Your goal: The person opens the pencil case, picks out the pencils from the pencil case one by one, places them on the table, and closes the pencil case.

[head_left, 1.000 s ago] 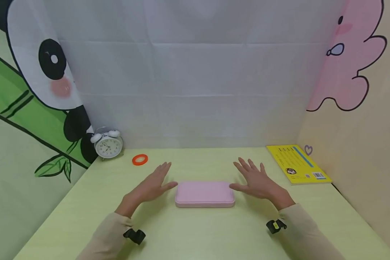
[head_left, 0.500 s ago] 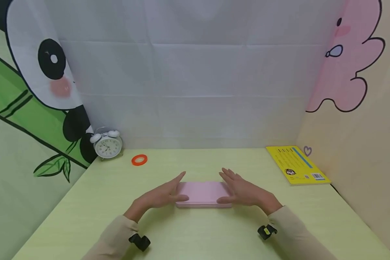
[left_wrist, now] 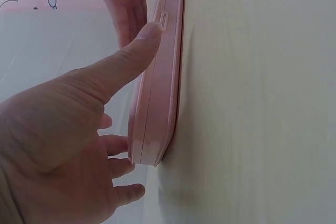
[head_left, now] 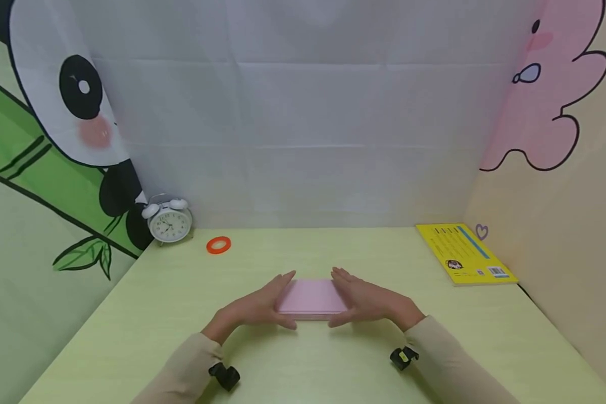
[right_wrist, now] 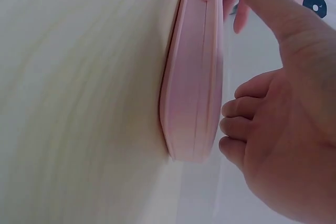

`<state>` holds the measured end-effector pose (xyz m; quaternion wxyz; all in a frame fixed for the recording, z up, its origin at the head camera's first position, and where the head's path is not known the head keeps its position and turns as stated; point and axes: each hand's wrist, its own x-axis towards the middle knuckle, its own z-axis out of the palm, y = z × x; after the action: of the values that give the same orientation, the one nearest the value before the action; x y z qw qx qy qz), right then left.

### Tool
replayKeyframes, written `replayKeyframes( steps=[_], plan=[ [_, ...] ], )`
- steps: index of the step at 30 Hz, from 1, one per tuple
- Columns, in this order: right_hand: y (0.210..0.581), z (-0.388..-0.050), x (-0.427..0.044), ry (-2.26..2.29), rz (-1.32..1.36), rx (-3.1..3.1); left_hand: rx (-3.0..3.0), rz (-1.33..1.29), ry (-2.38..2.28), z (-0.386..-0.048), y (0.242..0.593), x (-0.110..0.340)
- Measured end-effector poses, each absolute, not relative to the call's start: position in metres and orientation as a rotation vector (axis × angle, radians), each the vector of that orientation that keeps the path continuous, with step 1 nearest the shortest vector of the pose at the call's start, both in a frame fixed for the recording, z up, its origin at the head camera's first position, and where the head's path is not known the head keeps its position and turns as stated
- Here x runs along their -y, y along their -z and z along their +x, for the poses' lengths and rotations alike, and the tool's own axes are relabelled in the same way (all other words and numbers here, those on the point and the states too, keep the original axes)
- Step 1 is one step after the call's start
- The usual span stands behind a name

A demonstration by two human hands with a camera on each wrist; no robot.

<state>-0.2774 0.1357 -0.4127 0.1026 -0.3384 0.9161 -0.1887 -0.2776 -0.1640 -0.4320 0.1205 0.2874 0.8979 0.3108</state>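
Note:
A closed pink pencil case (head_left: 313, 297) lies flat on the table. Its near side, with a small latch, shows in the left wrist view (left_wrist: 160, 77) and in the right wrist view. My left hand (head_left: 260, 303) is at its left end, fingers extended towards the far side and thumb in front of the near side. At the opposite end, my right hand (head_left: 368, 300) mirrors this, thumb along the front and fingers over the far corner. In the right wrist view, the right fingers (right_wrist: 241, 114) are loosely bent beside the case. Firm contact cannot be made out.
A white alarm clock (head_left: 169, 221) stands at the back left, with an orange ring (head_left: 219, 244) to its right. The yellow book (head_left: 464, 252) lies at the back right against the side wall. A pale curtain (head_left: 303, 123) closes off the table's rear.
Both hands have come inward and lower, from apart above the case's ends to around them. The thumbs have moved to the near side. The case looks unmoved.

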Motion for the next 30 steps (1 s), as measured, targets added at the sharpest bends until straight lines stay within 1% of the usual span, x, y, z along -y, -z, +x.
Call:
replayKeyframes(
  steps=[9, 19, 30],
  plan=[
    [0.419, -0.279, -0.135, 0.543, -0.995, -2.658, -2.648, 0.866, -0.866, -0.279, 0.435, 0.165],
    [0.419, -0.282, -0.145, 0.562, -0.991, -2.683, -2.661, 0.902, -0.871, -0.285, 0.444, 0.168],
    [0.417, -0.284, -0.143, 0.525, -0.971, -2.685, -2.749, 1.032, -0.721, -0.293, 0.446, 0.159]
  ],
)
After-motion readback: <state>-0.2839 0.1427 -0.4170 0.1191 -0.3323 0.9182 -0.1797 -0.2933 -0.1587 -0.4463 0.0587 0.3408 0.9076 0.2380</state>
